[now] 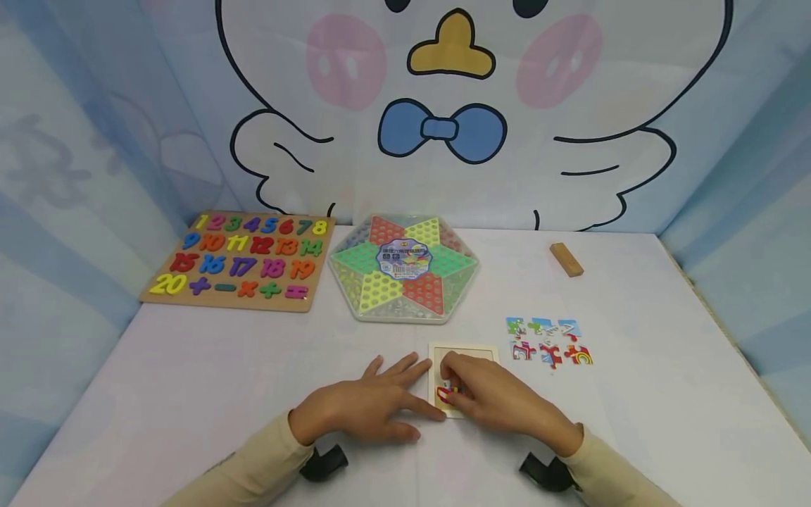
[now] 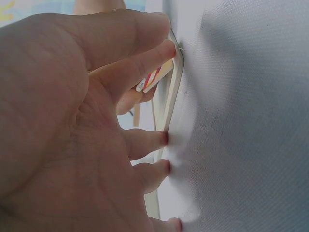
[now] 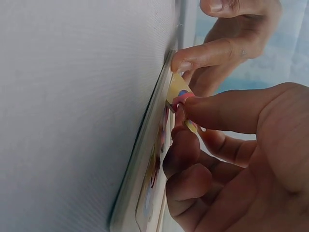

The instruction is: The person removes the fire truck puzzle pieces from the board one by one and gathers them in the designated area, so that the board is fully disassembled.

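A small wooden puzzle tray (image 1: 465,347) with a pale raised rim lies on the table before the person. The right hand (image 1: 500,394) is over it and pinches a colourful jigsaw piece (image 3: 182,95) between thumb and fingers. In the right wrist view that piece is tilted at the tray's inner edge. The left hand (image 1: 374,403) lies to the left with its fingers spread, some fingertips touching the tray's left rim and near corner. Printed colour shows inside the tray in the right wrist view; the right hand hides much of it in the head view.
Several loose jigsaw pieces (image 1: 549,343) lie in two rows right of the tray. Behind them is a small wooden block (image 1: 567,260). A hexagonal star-patterned game board (image 1: 404,289) and a number board (image 1: 241,264) stand at the back, before a printed curtain (image 1: 443,190).
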{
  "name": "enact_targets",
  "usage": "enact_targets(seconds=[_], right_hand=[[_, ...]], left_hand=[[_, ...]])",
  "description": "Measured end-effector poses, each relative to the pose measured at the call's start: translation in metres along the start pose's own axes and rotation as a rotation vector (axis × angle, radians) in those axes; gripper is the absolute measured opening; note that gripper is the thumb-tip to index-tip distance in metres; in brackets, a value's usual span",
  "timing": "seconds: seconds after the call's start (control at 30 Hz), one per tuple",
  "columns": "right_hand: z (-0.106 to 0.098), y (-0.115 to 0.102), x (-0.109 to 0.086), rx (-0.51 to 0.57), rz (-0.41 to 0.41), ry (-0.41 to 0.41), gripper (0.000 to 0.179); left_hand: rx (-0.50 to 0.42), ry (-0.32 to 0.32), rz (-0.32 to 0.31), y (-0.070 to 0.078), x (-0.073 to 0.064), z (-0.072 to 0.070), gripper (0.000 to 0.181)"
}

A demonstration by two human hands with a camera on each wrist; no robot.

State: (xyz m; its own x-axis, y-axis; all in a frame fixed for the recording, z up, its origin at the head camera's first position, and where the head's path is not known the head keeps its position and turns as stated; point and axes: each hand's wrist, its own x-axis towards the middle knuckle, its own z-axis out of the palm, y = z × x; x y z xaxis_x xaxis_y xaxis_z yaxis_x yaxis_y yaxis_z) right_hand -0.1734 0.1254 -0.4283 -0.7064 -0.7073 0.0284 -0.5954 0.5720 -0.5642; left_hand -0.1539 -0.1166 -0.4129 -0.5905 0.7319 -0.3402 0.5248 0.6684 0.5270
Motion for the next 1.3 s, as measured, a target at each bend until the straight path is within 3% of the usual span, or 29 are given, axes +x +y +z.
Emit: enact_targets(seconds=[0.67,0.87,1.13,1.3], right_hand=[[-0.004,0.003,-0.001,0.159,-0.034,-0.024,0.021],[-0.031,0.007,-0.009,0.202,-0.004,0.014,0.017],[-0.081,0.024,-0.039,0.127,0.018,0.188,0.02],[-0.089,0.041,-0.056,0.1,0.091,0.148,0.021]], left_hand=[[-0.013,-0.011,-0.002,0.001,0.0,0.0,0.039],[-0.002,-0.01,-0.006,0.002,0.002,0.001,0.039],[0.002,-0.013,-0.028,0.002,0.002,0.0,0.039],[-0.002,-0.007,-0.031,0.002,0.001,0.0,0.038]])
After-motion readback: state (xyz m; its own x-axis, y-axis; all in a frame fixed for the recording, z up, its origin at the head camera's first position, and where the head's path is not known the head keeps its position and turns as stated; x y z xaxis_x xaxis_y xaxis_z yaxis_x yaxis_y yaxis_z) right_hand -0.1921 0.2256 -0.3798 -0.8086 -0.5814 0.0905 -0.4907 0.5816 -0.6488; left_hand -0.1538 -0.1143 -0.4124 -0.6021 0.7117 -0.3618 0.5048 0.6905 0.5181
